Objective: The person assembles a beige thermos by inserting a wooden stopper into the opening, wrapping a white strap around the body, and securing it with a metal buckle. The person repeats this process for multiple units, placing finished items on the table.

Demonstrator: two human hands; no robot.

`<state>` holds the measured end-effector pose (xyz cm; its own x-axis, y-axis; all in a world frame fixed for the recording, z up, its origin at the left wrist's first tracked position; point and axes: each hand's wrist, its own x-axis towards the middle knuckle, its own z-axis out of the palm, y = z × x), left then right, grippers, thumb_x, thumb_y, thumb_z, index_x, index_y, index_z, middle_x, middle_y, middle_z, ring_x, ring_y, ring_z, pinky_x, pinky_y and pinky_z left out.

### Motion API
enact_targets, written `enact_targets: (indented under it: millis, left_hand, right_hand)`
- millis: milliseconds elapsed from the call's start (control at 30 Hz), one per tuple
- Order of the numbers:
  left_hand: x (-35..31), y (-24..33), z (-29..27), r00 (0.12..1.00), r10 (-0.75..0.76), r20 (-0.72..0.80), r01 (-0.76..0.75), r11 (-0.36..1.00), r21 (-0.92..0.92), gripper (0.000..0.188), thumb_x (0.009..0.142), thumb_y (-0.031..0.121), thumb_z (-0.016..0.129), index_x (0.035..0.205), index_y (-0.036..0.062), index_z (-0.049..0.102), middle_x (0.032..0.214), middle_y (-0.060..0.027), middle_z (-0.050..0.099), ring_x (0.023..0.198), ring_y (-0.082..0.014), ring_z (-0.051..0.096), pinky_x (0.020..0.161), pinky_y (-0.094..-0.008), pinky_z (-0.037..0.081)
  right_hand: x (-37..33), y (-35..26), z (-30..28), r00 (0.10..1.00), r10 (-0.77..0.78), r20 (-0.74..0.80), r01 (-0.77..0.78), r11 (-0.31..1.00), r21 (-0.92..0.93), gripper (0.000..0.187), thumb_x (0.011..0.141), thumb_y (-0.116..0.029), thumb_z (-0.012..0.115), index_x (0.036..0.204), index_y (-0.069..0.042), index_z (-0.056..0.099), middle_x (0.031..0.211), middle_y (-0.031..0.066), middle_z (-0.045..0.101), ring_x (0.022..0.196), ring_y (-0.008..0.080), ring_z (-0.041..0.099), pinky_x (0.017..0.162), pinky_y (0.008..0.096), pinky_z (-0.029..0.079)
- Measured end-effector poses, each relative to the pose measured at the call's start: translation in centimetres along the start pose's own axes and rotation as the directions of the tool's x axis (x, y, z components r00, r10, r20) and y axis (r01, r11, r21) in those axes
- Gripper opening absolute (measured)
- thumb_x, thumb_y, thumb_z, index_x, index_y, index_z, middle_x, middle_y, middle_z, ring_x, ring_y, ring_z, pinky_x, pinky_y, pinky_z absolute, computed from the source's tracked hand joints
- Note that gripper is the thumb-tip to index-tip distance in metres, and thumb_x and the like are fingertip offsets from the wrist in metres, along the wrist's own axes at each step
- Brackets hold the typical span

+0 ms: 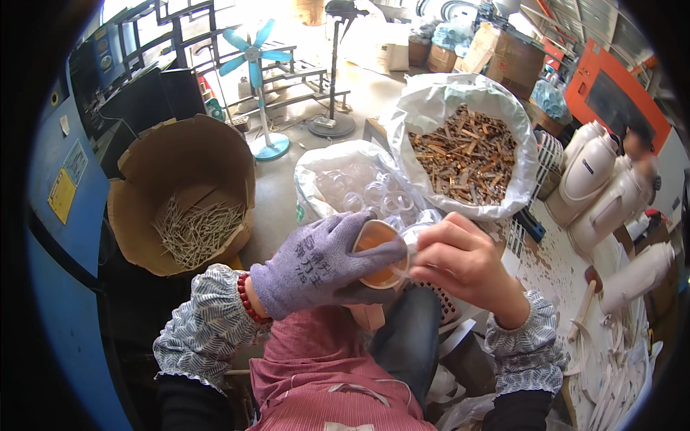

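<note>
My left hand (316, 262), in a purple-grey glove with dark writing, is wrapped round a pale pinkish plastic jug shell (368, 316). The shell's round mouth faces up and its inside glows orange. At the right side of that mouth, my bare right hand (463, 262) pinches a clear plastic ring (411, 235) between thumb and fingers. The ring's edge touches or lies very close to the rim; my fingers hide part of it. Just beyond my hands stands a white sack (310, 161) of similar clear rings (381, 192).
A larger white sack (528, 147) holds brown strips. On the left, a cardboard drum (136, 208) with thin sticks stands beside a blue machine cabinet (68, 237). Cream thermos jugs (586, 169) and a mallet (586, 305) occupy the right-hand worktable. A blue fan (255, 54) stands farther off.
</note>
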<state>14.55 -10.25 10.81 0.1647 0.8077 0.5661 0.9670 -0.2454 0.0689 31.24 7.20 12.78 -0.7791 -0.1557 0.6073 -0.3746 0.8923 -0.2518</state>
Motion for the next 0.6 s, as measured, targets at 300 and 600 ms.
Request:
enact_targets:
  millis: [300,600]
  left_hand:
    - [0.5,0.8,1.3,0.999,0.052,-0.001,-0.052,0.995,0.081,0.037,0.07,0.044,0.077,0.081,0.013,0.059,0.115,-0.0169,0.056,0.092,-0.032,0.063,0.073,-0.0382,0.053]
    - [0.9,0.6,2.3,0.994,0.043,-0.101,-0.062,0.98,-0.19,0.03,0.066,0.028,0.08,0.093,0.0191,0.068,0.118,-0.0111,0.058,0.099,-0.0338,0.061,0.081,-0.0395,0.05]
  right_hand:
    - [0.1,-1.5,2.3,0.987,0.076,-0.14,-0.131,0.886,-0.444,0.018,0.073,-0.005,0.064,0.09,-0.005,0.06,0.086,0.0085,0.055,0.081,0.0257,0.06,0.064,0.0345,0.052]
    - [-0.2,-2.3,3.3,0.979,0.171,0.109,-0.082,0.825,-0.559,0.015,0.071,-0.008,0.061,0.085,-0.002,0.059,0.089,0.0111,0.059,0.085,0.0264,0.059,0.071,0.0321,0.053]
